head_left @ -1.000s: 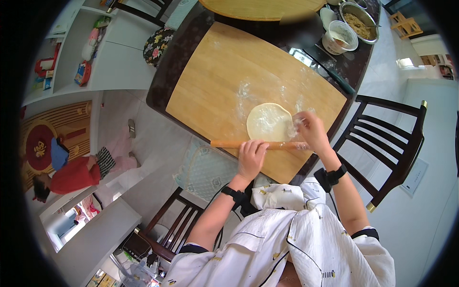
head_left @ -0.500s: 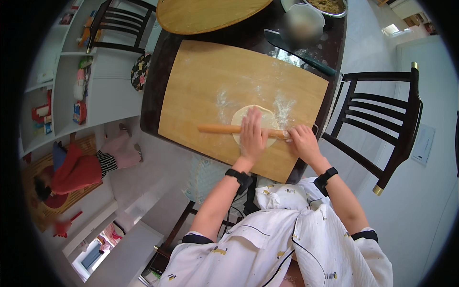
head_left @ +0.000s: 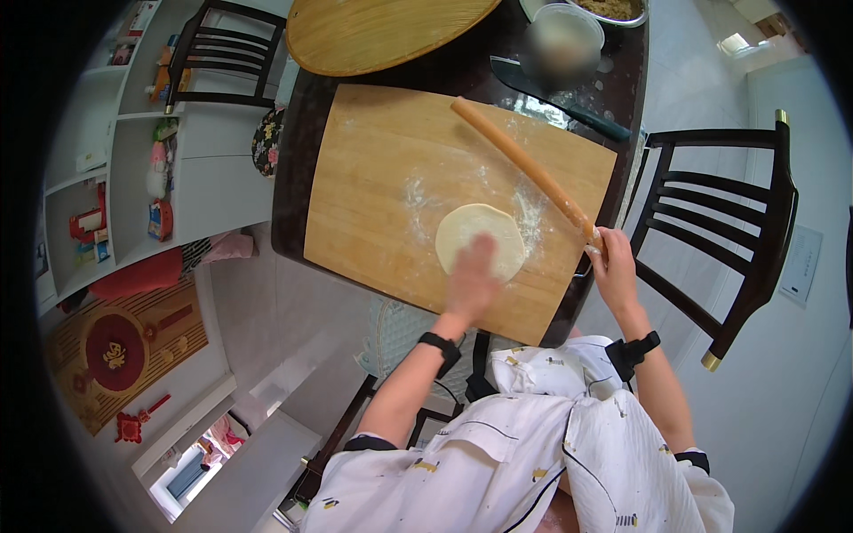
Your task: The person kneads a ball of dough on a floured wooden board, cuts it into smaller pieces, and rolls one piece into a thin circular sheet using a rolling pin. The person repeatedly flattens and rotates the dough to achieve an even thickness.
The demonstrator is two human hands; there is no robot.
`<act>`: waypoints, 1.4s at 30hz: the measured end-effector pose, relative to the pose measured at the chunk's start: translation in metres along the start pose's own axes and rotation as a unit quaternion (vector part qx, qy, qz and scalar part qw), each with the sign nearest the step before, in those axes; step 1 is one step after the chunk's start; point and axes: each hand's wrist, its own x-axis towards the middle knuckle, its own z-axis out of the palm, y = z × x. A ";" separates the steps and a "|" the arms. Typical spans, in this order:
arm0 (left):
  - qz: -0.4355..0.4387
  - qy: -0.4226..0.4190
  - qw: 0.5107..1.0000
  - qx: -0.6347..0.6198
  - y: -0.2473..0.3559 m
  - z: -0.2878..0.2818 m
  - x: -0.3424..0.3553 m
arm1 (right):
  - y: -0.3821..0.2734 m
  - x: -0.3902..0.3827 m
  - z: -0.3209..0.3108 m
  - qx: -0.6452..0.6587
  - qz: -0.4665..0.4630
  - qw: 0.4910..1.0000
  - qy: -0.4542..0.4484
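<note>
The left hand [head_left: 473, 282] reaches in from 6 o'clock, its forearm slanting toward 1 o'clock, and lies over the lower part of a thin, round, pale cream sheet of dough [head_left: 466, 226]; its fingers are motion-blurred, so whether they are spread, curled or pressing cannot be told. The right hand [head_left: 615, 266], with its forearm leaning toward 11 o'clock, has its fingers closed around the near end of a long, slim, orange-brown wooden rolling pin [head_left: 529, 166]. The dough sits just below the middle of a pale tan rectangular wooden board [head_left: 369, 169]; it is flat, smooth and nearly circular with a slightly uneven rim, and white flour is smeared beside it at 10 and 2 o'clock. The pin slants clear of the dough, its far tip pointing to 11 o'clock near the board's top edge, its held end at the right-hand edge. The board's broadest stretch of wood runs from the dough toward 10 o'clock, with the glossy dark brown counter [head_left: 295, 182] bordering it at 9 o'clock; the lower edge is nearer the dough. Past the 1 o'clock edge lies a dark-bladed knife with a green-black handle [head_left: 560, 105].
</note>
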 end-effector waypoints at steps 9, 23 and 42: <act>0.092 -0.040 0.994 0.029 0.019 -0.003 0.030 | -0.035 -0.012 0.033 0.019 -0.039 0.993 -0.107; -0.104 0.210 0.972 0.014 -0.041 -0.046 -0.039 | -0.028 -0.047 0.066 -0.175 -0.185 0.961 -0.106; 0.027 0.138 0.990 0.002 -0.123 -0.097 0.079 | -0.060 0.012 0.110 -0.215 0.094 0.969 0.079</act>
